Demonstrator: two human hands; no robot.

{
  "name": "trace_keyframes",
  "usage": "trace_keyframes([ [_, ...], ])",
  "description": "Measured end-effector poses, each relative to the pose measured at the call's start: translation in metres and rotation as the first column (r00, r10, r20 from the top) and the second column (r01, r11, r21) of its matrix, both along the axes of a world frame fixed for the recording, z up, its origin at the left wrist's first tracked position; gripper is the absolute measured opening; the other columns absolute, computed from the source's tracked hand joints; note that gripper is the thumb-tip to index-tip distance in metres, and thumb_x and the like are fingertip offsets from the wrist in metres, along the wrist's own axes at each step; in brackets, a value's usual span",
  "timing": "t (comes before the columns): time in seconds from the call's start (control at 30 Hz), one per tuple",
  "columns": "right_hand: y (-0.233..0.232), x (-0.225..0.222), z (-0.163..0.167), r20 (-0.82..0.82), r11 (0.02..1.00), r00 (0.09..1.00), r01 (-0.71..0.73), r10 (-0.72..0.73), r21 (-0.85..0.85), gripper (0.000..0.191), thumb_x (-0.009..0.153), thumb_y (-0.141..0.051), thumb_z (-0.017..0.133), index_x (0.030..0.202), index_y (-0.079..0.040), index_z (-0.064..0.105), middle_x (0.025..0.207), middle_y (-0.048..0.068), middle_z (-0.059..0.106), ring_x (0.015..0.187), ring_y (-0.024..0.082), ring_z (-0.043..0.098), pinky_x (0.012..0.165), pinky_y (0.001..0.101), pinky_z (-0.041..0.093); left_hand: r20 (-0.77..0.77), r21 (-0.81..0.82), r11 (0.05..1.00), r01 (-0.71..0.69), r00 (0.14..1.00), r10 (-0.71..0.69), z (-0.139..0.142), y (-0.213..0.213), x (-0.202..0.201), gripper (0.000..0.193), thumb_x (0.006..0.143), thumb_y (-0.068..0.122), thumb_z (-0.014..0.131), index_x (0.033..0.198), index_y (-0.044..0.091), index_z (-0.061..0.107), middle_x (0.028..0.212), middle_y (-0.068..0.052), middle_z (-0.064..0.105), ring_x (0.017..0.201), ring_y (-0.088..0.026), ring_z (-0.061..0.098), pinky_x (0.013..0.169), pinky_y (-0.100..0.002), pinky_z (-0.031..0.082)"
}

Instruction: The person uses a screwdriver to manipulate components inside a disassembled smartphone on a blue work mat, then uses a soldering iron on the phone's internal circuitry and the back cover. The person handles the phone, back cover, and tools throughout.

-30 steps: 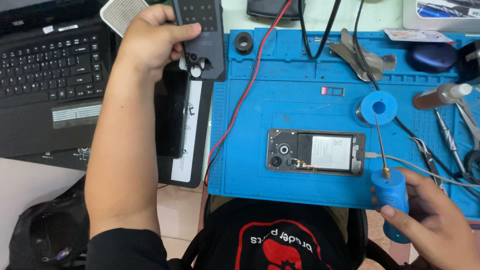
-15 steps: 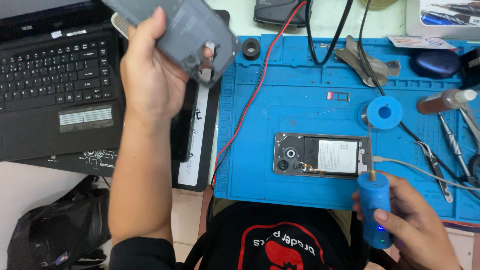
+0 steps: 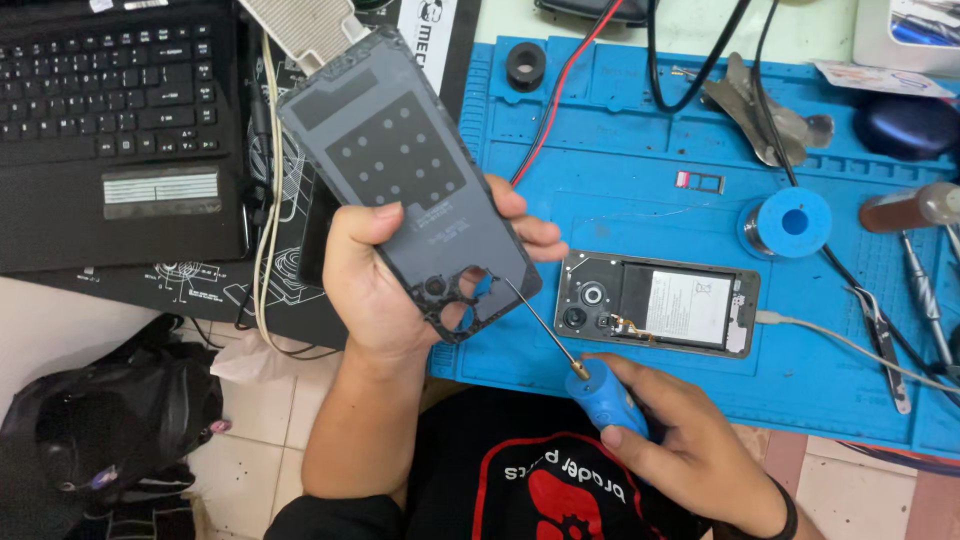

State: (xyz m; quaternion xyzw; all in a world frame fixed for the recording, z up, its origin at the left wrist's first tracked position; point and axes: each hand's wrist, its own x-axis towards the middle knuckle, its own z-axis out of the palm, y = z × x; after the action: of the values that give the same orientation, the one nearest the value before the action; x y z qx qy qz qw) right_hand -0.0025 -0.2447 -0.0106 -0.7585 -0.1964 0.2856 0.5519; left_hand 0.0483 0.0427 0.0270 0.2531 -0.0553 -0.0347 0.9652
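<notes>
So the blue repair mat is my reference for everything here. Off its left edge sits the black laptop, out of the way, and below that on the floor there's a black bag.

Right at the mat's left edge, my left hand is holding up the grey phone back cover. Fingers are wrapped around its lower part, thumb on the inner face, so it's a closed grip on the cover, tilted so the inside faces me and the camera cutouts end up at the bottom, close to the tool tip. Makes sense, I'd say, since that's the bit I'm poking at.

Near the mat's front edge, my right hand is closed around the blue-handled tool, held like a pen, its thin metal shaft angled up-left so the tip sits at the cover's camera cutouts.

In the middle of the mat, just right of the cover, the opened phone body lies flat, insides up, with a cable plugged in on its right side. Further right on the mat there's a blue solder spool, then tweezers near the right edge. Red and black leads run down from the mat's top edge.
</notes>
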Motion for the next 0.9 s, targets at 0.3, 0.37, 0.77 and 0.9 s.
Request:
trace_keyframes([
  [0.3, 0.006, -0.006, 0.003, 0.108, 0.999, 0.994, -0.011, 0.014, -0.032, 0.057, 0.084, -0.015, 0.073, 0.136, 0.002, 0.057, 0.103, 0.012, 0.075, 0.089, 0.023, 0.069, 0.079, 0.0324, 0.056, -0.002, 0.052, 0.997, 0.052, 0.999, -0.052, 0.001, -0.009, -0.002, 0.066, 0.101, 0.044, 0.038, 0.116, -0.017, 0.060, 0.100, -0.030, 0.068, 0.090, -0.042, 0.069, 0.087, -0.052, 0.057],
  [0.37, 0.007, -0.007, 0.004, 0.121, 0.999, 0.993, -0.006, 0.012, -0.050, 0.058, 0.083, -0.016, 0.073, 0.137, 0.002, 0.057, 0.104, 0.012, 0.075, 0.091, 0.023, 0.069, 0.080, 0.0325, 0.056, 0.016, 0.074, 0.996, 0.052, 0.998, -0.053, 0.001, -0.010, -0.002, 0.067, 0.102, 0.045, 0.038, 0.116, -0.017, 0.060, 0.099, -0.030, 0.068, 0.090, -0.041, 0.069, 0.088, -0.051, 0.057],
  [0.77, 0.007, -0.010, 0.004, 0.144, 0.997, 0.989, -0.020, 0.030, -0.073, 0.058, 0.083, -0.015, 0.074, 0.136, 0.001, 0.059, 0.113, 0.015, 0.075, 0.102, 0.025, 0.069, 0.089, 0.0342, 0.054, 0.017, 0.083, 0.997, -0.007, 1.000, 0.006, 0.006, -0.017, -0.001, 0.069, 0.102, 0.047, 0.038, 0.116, -0.017, 0.060, 0.100, -0.028, 0.068, 0.089, -0.038, 0.069, 0.085, -0.046, 0.058],
  [0.9, 0.007, -0.013, 0.002, 0.131, 1.000, 0.991, -0.003, 0.004, -0.007, 0.055, 0.085, -0.015, 0.073, 0.136, 0.001, 0.058, 0.115, 0.015, 0.075, 0.104, 0.025, 0.069, 0.091, 0.0344, 0.055, -0.032, 0.171, 0.985, -0.028, 0.999, 0.034, 0.013, -0.018, -0.003, 0.075, 0.098, 0.051, 0.035, 0.115, -0.017, 0.061, 0.096, -0.029, 0.069, 0.088, -0.039, 0.070, 0.074, -0.039, 0.053],
])
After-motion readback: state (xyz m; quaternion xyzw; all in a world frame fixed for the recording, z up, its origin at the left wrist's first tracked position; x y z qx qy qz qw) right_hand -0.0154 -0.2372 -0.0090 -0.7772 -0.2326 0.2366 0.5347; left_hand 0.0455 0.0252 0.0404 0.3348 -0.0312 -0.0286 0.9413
